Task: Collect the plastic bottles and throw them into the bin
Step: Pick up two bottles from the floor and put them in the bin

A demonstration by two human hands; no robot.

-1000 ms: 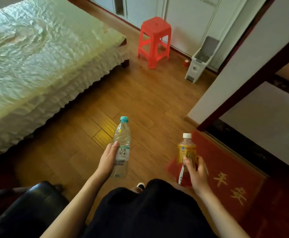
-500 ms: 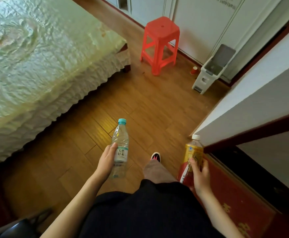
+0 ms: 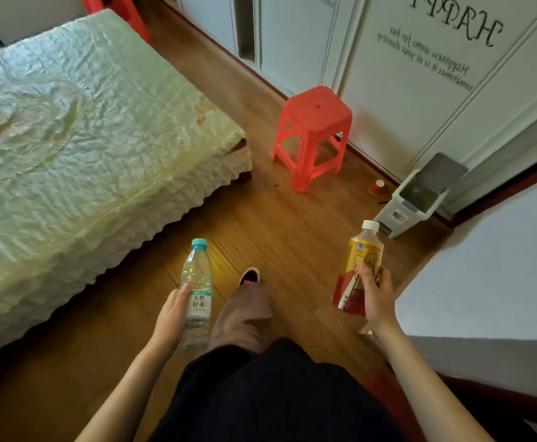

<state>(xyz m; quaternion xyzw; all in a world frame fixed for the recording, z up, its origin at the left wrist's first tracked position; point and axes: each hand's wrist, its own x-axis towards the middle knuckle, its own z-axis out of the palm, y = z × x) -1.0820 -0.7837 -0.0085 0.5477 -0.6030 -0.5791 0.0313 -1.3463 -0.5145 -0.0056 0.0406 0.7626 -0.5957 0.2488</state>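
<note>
My left hand (image 3: 171,317) grips a clear water bottle (image 3: 197,282) with a teal cap and a white label, held upright over the wooden floor. My right hand (image 3: 376,298) grips a yellow drink bottle (image 3: 358,269) with a white cap and a red and yellow label, also upright. A white bin (image 3: 415,199) with its grey lid raised stands on the floor against the white doors, ahead and to the right, just beyond the yellow bottle.
A bed (image 3: 79,148) with a pale green cover fills the left. A red plastic stool (image 3: 313,135) stands ahead by the white doors. A small red cup (image 3: 377,187) lies left of the bin. A white wall corner (image 3: 484,266) is close on my right. My shoe (image 3: 249,277) steps forward.
I have walked forward through the doorway: the stool and bin are nearer and lower in view, the red mat has dropped behind me. Both hands still hold their bottles.
</note>
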